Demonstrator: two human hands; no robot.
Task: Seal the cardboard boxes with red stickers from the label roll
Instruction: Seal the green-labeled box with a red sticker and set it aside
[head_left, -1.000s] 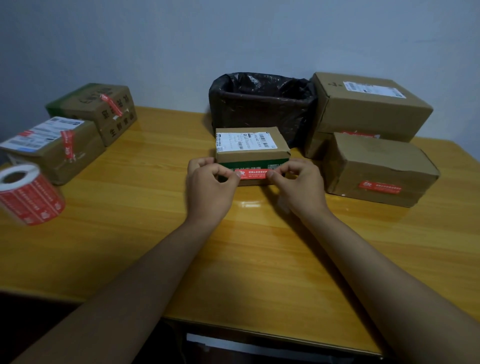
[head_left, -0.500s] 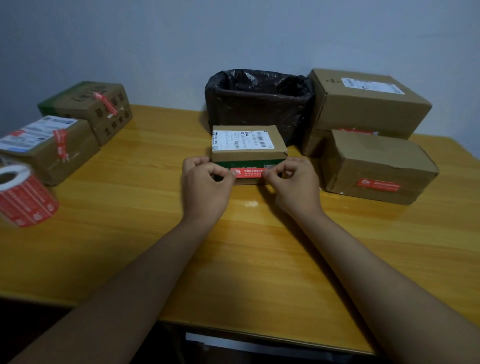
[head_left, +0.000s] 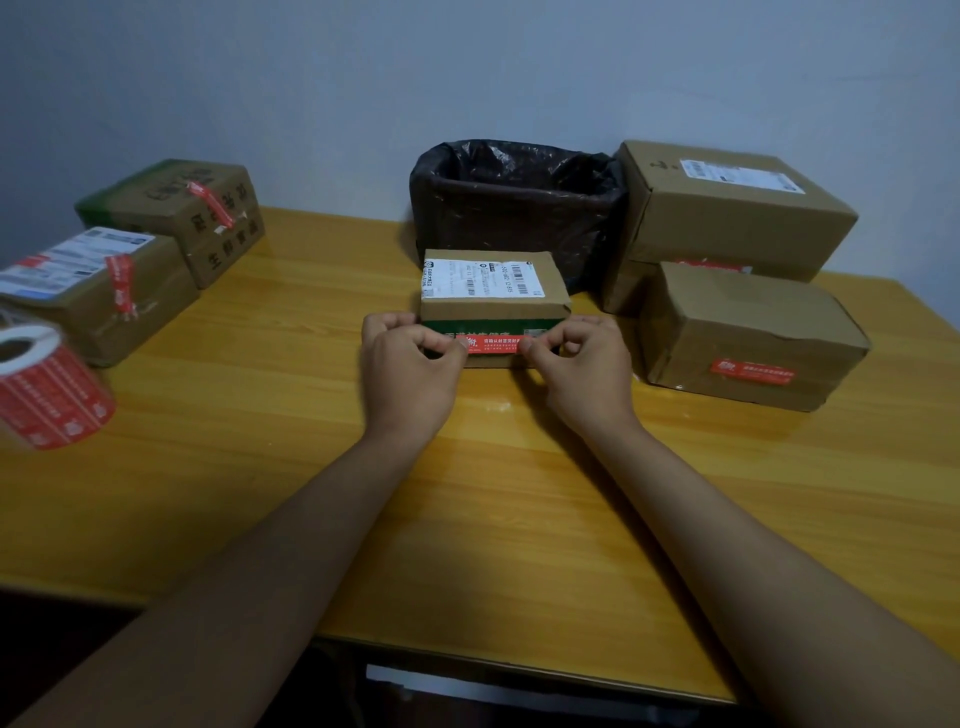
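Barely shifted since before: left hand (head_left: 410, 364) and right hand (head_left: 576, 364) still pinching red sticker (head_left: 494, 344) ends against small cardboard box (head_left: 493, 306) front, grip closed.

A wooden worktop (head_left: 291, 467) carries cardboard boxes (head_left: 748, 338), left and right. A label roll (head_left: 47, 389) and a black-lined bin (head_left: 514, 213) sit there too.

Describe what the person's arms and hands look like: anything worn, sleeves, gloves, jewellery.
Both forearms are bare up to the bottom edge of the picture; no sleeve shows. The left hand and right hand wear no gloves, and no watch, bracelet or ring is visible.
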